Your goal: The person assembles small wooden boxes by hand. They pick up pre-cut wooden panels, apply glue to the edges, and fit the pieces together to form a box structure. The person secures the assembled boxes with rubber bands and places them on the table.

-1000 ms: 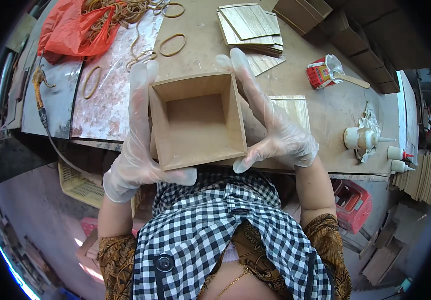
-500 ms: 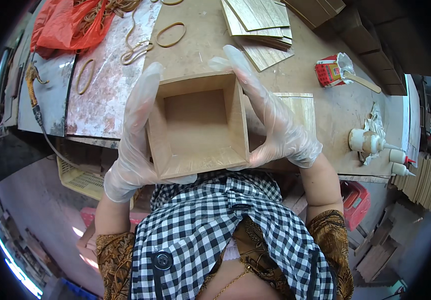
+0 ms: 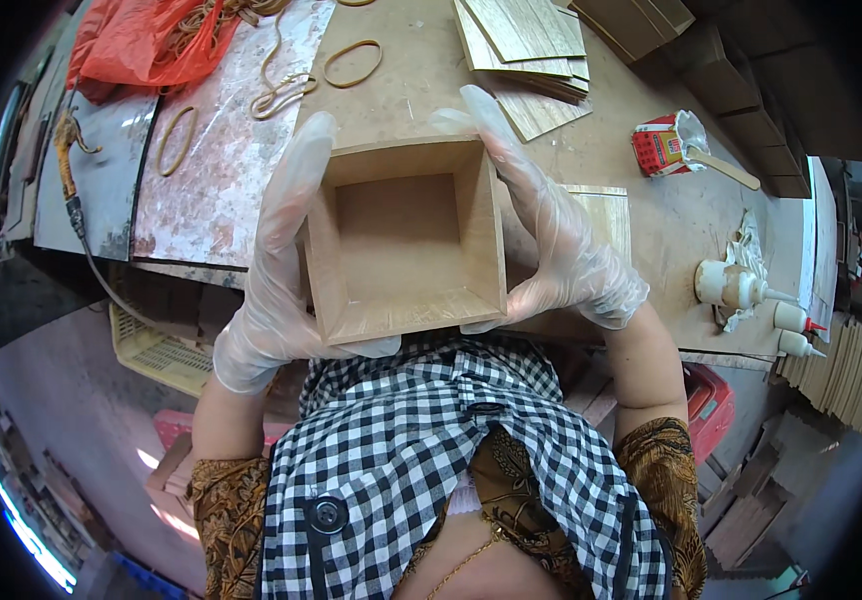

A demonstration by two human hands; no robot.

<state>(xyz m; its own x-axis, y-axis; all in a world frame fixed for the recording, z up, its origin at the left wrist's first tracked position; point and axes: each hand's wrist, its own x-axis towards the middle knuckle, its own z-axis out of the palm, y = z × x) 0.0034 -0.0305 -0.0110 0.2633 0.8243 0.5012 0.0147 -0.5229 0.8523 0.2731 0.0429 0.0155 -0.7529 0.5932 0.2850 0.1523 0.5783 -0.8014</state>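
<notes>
1. The brown box [image 3: 401,235] has tilted, its opening now facing the camera more squarely.
2. The fingers [image 3: 306,155] of the left hand [image 3: 273,270] now lean in closer to the box's far left corner.
3. The box's near rim hides more of that hand's thumb [image 3: 382,346] and the right hand's thumb [image 3: 524,300].

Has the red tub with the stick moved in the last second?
No. Judged against the big white bottle, the red tub stays in the same spot on the table; only the camera's view has shifted.
</notes>
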